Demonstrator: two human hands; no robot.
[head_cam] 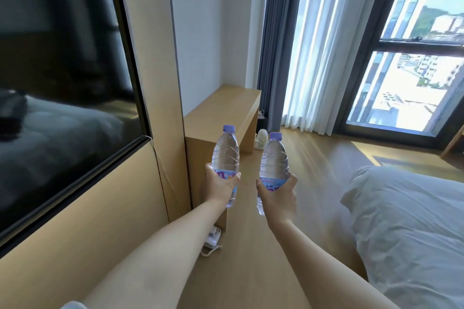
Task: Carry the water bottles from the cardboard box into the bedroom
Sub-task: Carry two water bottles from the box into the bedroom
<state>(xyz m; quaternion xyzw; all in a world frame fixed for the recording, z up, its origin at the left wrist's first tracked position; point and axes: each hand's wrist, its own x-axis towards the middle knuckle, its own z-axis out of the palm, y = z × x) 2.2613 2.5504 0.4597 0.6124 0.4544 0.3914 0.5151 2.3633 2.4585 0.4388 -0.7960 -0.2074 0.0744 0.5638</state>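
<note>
Both arms out ahead of me. My left hand (222, 184) is wrapped round the label band of the left water bottle (225, 155), fingers closed on it. My right hand (277, 195) is clamped the same way on the right water bottle (274, 163). Both bottles upright, purple caps on top, held side by side but not touching, above the wooden floor (313, 158).

Bottle bases partly hidden behind my hands; label print too blurred to read. Small pale object on the floor past the table's far end, cannot identify. A white corded item lies at the table's near foot, half hidden by my left forearm.

Low wooden table (226, 105) against the wall on the left, just beyond the left bottle. Dark glass panel (62, 70) further left. White bed (406, 221) on my right. Curtains (301, 57) and window (414, 70) ahead.
</note>
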